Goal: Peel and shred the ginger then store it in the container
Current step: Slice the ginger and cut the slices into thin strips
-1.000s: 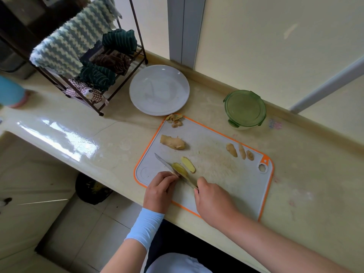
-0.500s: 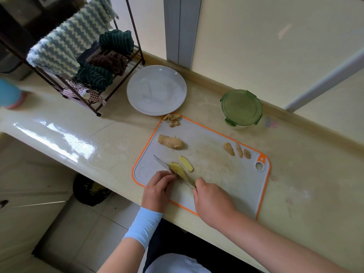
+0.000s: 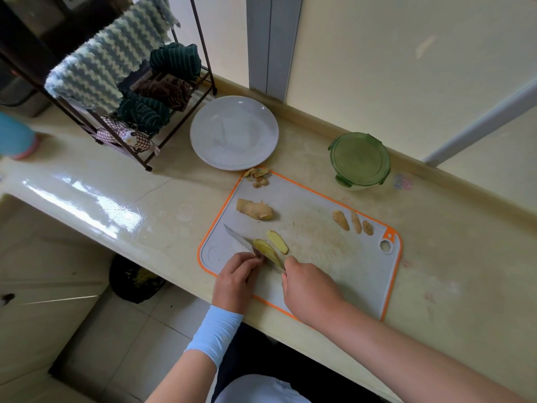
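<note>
A grey cutting board with an orange rim (image 3: 316, 228) lies on the counter. My right hand (image 3: 308, 289) grips a knife (image 3: 236, 237) whose blade points up-left and rests against a peeled ginger piece (image 3: 266, 249). My left hand (image 3: 235, 279) holds that piece at its near end with curled fingertips. A cut slice (image 3: 277, 241) lies just right of the blade. An unpeeled ginger chunk (image 3: 254, 209) sits further up, three small pieces (image 3: 351, 222) at the board's right, and peelings (image 3: 257, 175) at its top corner. The green-lidded container (image 3: 359, 159) stands shut behind the board.
A white plate (image 3: 234, 132) sits behind the board's left corner. A wire rack with cloths (image 3: 128, 91) stands at the back left, with a blue cup (image 3: 14, 136) at the far left. A dark bin (image 3: 136, 279) sits on the floor below the counter edge.
Hands, knife and ginger hold nearly the same pose; only the camera has shifted slightly.
</note>
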Demonstrator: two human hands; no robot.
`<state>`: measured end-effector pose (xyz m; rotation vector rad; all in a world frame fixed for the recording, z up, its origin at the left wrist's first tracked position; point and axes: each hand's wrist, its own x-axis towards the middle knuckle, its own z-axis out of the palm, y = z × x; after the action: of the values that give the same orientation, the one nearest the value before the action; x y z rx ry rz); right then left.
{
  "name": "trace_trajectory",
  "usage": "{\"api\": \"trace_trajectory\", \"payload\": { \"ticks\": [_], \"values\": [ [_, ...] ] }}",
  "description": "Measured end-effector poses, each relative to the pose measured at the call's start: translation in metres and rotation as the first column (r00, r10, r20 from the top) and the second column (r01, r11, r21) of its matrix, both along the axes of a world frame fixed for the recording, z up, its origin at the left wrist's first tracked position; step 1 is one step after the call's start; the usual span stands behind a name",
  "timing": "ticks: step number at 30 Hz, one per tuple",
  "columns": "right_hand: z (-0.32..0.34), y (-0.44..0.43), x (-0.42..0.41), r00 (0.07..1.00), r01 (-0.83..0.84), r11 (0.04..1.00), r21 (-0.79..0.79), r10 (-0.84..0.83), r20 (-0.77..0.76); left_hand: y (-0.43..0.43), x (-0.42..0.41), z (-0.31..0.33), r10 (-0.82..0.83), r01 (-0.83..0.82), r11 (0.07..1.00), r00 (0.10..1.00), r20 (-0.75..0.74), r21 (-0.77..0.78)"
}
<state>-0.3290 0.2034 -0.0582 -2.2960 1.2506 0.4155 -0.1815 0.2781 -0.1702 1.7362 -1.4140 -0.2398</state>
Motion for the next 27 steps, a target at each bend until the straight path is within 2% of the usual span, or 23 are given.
{"api": "trace_trajectory", "payload": {
  "ticks": [6, 13, 27],
  "values": [
    [-0.007, 0.0, -0.001, 0.998, 0.024, 0.999, 0.023, -0.025, 0.054, 0.001, 0.0, -0.002, -0.001, 0.001, 1.0, 1.0, 0.0, -0.001],
    [-0.018, 0.0, 0.017, 1.0, 0.012, 1.0, -0.028, -0.011, 0.026, 0.0, -0.001, -0.002, 0.0, 0.0, 1.0, 1.0, -0.002, -0.008],
    [-0.012, -0.005, 0.035, 0.999, 0.04, 0.999, -0.021, -0.04, 0.03, -0.002, 0.0, 0.001, -0.018, 0.019, 0.998, 1.0, 0.014, -0.057]
  ]
}}
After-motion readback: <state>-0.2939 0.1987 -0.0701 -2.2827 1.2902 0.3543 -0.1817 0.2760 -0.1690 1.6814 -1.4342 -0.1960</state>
